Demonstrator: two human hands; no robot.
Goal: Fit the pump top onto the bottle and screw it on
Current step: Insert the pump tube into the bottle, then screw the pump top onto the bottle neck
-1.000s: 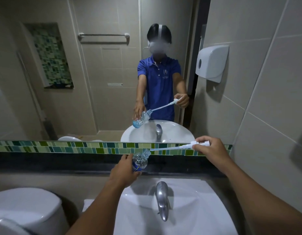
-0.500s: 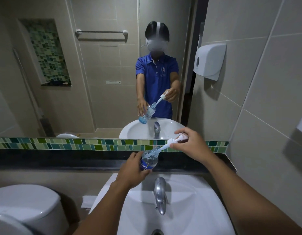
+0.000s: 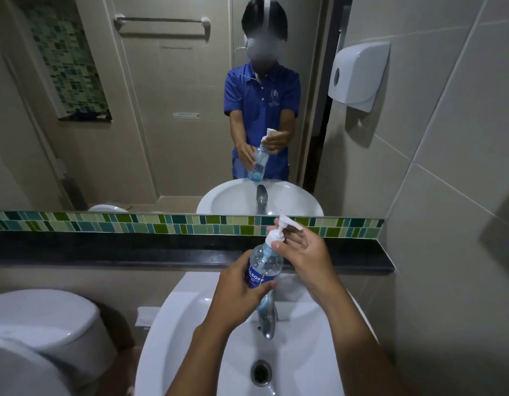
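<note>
A clear bottle (image 3: 264,262) with a blue label is held nearly upright over the sink, and my left hand (image 3: 241,287) is wrapped around its lower body. The white pump top (image 3: 279,232) sits on the bottle's neck with its tube inside and its nozzle pointing right. My right hand (image 3: 301,252) grips the pump's white collar between thumb and fingers, the other fingers spread. The mirror above repeats the bottle and both hands.
A white sink (image 3: 190,324) with a chrome tap (image 3: 267,321) and a drain (image 3: 260,372) lies below the hands. A toilet (image 3: 41,330) stands at the left. A black ledge (image 3: 133,252) and a mosaic tile strip run behind. A white dispenser (image 3: 357,74) hangs on the right wall.
The pump's tube has slid fully into the bottle and the top now sits on the neck. The bottle has tipped from slanted to nearly upright. My right hand moved in to the collar.
</note>
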